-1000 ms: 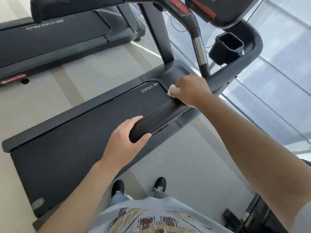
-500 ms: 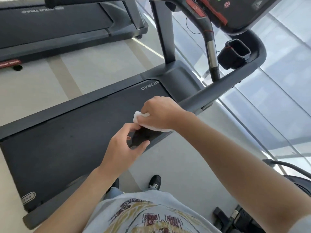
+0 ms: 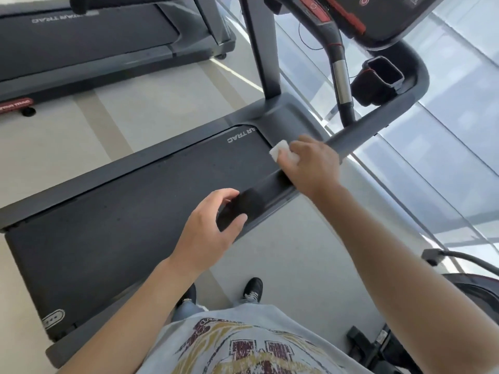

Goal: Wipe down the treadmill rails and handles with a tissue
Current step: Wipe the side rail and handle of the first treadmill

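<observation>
Nearest: grey printed t-shirt (image 3: 243, 344) at bottom edge, two black shoes (image 3: 253, 288) on the pale floor (image 3: 310, 265) beside the treadmill.

Left hand (image 3: 209, 233) sits at the near end of the black padded handrail (image 3: 256, 197), fingers curled loosely around its tip, thumb on the near side. Not a tight grip; gap visible between palm and pad.

Right hand (image 3: 313, 164) is further up the same handrail, where the pad meets the grey frame arm (image 3: 378, 117). Fingers closed on a white tissue (image 3: 280, 151), pressed on the rail; a folded corner sticks out on the left of the fingers.

Below the rail: black running belt (image 3: 121, 225) with grey side rail (image 3: 108, 171) on the far side.

Further out: grey upright post (image 3: 260, 49), curved grip with chrome sensor section (image 3: 340, 79), black cup holder (image 3: 383, 76) hanging right by the frame arm, console (image 3: 391, 14) with red trim at top edge.

Obstructions: the curved grip and cup holder crowd the far end of the frame arm. Glass wall (image 3: 445, 157) runs close along the right. Second treadmill (image 3: 94, 41) top left, well apart. Dark equipment (image 3: 459, 279), partly cut off, at lower right.
</observation>
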`<act>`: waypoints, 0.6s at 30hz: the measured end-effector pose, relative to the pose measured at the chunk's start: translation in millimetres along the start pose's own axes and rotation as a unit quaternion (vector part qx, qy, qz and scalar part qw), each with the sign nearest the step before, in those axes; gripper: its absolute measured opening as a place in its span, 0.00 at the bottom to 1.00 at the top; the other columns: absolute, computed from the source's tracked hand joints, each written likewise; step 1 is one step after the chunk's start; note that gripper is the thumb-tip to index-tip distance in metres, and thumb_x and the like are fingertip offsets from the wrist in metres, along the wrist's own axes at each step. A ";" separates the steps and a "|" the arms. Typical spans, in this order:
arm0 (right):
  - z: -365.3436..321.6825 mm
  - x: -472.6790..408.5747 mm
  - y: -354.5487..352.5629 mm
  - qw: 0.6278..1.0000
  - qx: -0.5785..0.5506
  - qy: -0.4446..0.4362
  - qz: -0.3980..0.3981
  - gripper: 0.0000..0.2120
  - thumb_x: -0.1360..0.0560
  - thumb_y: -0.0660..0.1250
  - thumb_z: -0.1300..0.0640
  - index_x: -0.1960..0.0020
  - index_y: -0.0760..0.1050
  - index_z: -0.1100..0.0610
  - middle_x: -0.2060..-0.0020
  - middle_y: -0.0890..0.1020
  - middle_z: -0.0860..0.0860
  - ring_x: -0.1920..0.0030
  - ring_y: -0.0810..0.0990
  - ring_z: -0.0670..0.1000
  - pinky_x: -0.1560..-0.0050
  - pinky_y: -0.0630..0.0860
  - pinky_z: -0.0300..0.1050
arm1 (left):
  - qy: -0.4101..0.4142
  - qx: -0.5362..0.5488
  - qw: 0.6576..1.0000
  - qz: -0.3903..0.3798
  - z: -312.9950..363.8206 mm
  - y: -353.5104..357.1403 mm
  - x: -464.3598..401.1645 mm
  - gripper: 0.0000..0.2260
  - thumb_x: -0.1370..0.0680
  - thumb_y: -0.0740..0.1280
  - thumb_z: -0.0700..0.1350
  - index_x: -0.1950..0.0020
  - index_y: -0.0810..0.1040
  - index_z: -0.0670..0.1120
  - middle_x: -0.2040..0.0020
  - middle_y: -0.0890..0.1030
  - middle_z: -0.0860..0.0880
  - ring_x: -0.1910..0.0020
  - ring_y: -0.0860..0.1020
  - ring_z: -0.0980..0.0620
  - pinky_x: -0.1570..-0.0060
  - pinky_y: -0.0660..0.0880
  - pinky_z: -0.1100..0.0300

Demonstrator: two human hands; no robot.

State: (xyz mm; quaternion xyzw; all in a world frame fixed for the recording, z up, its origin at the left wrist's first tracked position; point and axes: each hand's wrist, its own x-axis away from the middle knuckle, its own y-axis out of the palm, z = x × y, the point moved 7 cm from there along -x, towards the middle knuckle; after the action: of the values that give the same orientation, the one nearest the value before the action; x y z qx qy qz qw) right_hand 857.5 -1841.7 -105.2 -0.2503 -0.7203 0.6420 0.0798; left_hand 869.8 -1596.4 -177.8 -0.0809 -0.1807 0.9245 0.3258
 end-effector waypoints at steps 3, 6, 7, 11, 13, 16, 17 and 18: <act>-20.0 37.5 4.3 0.992 -0.082 -0.025 0.088 0.18 0.20 0.65 0.47 0.62 0.75 0.57 0.63 0.74 0.51 0.65 0.74 0.55 0.65 0.69 0.48 | 0.020 0.002 1.000 -0.009 14.5 6.5 -16.5 0.15 0.18 0.68 0.47 0.31 0.77 0.50 0.38 0.81 0.58 0.37 0.79 0.55 0.38 0.73 0.65; -27.8 59.2 5.9 0.982 -0.130 -0.052 0.130 0.15 0.20 0.67 0.47 0.54 0.79 0.59 0.58 0.77 0.51 0.60 0.75 0.52 0.61 0.70 0.44 | 0.038 -0.005 0.999 -0.030 29.9 16.1 -36.0 0.14 0.17 0.67 0.44 0.31 0.77 0.48 0.38 0.82 0.56 0.36 0.79 0.55 0.37 0.76 0.60; -27.5 62.4 5.9 0.977 -0.146 -0.060 0.141 0.15 0.20 0.67 0.47 0.52 0.79 0.59 0.58 0.76 0.51 0.60 0.75 0.52 0.60 0.69 0.43 | 0.040 -0.010 0.998 -0.039 34.0 19.8 -42.4 0.13 0.17 0.67 0.42 0.32 0.77 0.48 0.39 0.82 0.56 0.38 0.80 0.55 0.37 0.77 0.57; -12.0 57.2 4.2 0.960 -0.155 -0.093 0.214 0.15 0.20 0.70 0.49 0.56 0.80 0.61 0.63 0.75 0.52 0.65 0.73 0.53 0.64 0.70 0.44 | 0.057 -0.051 0.994 -0.078 50.0 32.5 -65.7 0.11 0.17 0.66 0.41 0.35 0.76 0.48 0.43 0.82 0.55 0.42 0.81 0.55 0.41 0.79 0.55; 14.1 44.7 1.4 0.953 -0.157 -0.062 0.250 0.15 0.20 0.70 0.51 0.58 0.78 0.61 0.63 0.75 0.53 0.65 0.73 0.53 0.65 0.69 0.44 | 0.076 -0.095 0.987 -0.107 60.5 43.6 -78.3 0.13 0.16 0.66 0.43 0.32 0.75 0.49 0.39 0.80 0.55 0.40 0.79 0.57 0.38 0.78 0.58; 70.5 22.4 0.8 0.945 -0.174 0.048 0.273 0.13 0.19 0.70 0.52 0.55 0.78 0.61 0.59 0.77 0.53 0.64 0.73 0.51 0.65 0.69 0.44 | 0.081 -0.172 0.972 -0.138 68.4 63.5 -90.0 0.19 0.16 0.65 0.49 0.25 0.71 0.52 0.31 0.75 0.57 0.37 0.73 0.63 0.37 0.71 0.66; 86.2 16.4 2.9 0.942 -0.183 0.083 0.269 0.13 0.19 0.69 0.51 0.53 0.78 0.61 0.58 0.77 0.52 0.63 0.72 0.50 0.65 0.70 0.44 | 0.078 -0.188 0.969 -0.141 69.2 67.2 -90.9 0.20 0.15 0.64 0.49 0.23 0.69 0.52 0.29 0.74 0.58 0.35 0.72 0.64 0.36 0.69 0.69; 98.0 11.7 5.6 0.937 -0.196 0.111 0.266 0.12 0.19 0.68 0.51 0.52 0.78 0.60 0.56 0.77 0.50 0.63 0.72 0.49 0.65 0.71 0.44 | 0.078 -0.197 0.967 -0.141 68.9 69.0 -91.3 0.20 0.15 0.63 0.49 0.22 0.69 0.52 0.28 0.74 0.59 0.34 0.71 0.65 0.34 0.67 0.69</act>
State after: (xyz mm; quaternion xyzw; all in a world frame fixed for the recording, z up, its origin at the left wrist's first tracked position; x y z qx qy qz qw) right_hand 806.1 -1922.7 -129.0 -0.5133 -0.7253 0.4541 -0.0649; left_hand 882.5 -1723.3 -138.1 -0.1893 -0.3432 0.8061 0.4434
